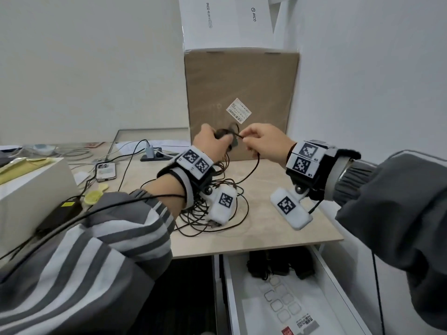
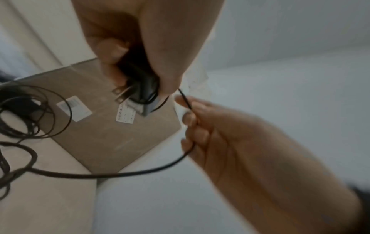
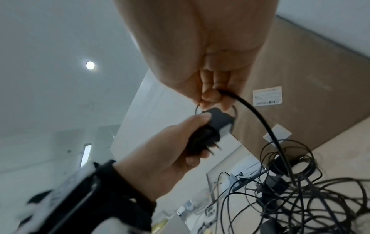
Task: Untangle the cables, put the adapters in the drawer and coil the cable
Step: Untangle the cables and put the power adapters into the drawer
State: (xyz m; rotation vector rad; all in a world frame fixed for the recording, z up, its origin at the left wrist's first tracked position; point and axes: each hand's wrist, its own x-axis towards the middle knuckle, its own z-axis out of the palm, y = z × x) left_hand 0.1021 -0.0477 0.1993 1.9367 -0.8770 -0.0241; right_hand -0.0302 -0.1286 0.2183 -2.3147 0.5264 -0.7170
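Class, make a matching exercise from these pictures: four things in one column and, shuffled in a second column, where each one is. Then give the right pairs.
Things
1. black plug-in adapter with metal prongs
2. thin black cable
3. tangled heap of dark cables
4. open white drawer

Places
A. lying on the pale wooden desk
B. gripped in the left hand
C. below the desk's front edge
D. pinched in the right hand

Pairs: 1-B, 2-D, 3-A, 4-C
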